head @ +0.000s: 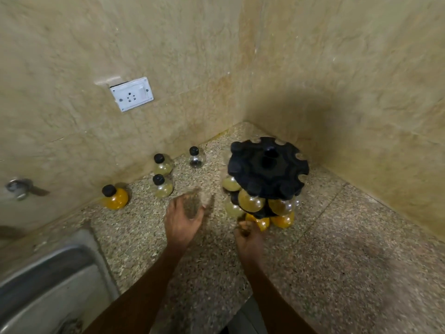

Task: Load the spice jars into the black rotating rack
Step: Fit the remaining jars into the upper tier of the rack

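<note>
On the speckled granite counter (337, 249), tucked into the corner of two beige stone walls, stands the black plastic rotating rack (267, 168), its notched top disc facing the camera. Under the disc at least seven round clear jars show on the near side: about five with pale yellow-green contents and two with bright orange contents at the bottom; the far side is hidden.

Four loose round clear jars with black caps stand on the counter left of the rack, well apart from it: one orange-filled jar (114, 197) near the wall, two pale yellow jars (163, 165) (162, 186) close together, and one nearly clear jar with dark contents (196, 157) nearest the rack.

The left hand (184, 220) is curled around a blurred jar of dark brown spice (192, 206), held above the counter between the loose jars and the rack. The right hand (249, 239) reaches to the rack's base, fingers bent near the orange jars; blur hides whether it grips anything.

One white wall socket (132, 94) sits on the left wall, and one steel sink (48, 285) fills the lower left corner.
</note>
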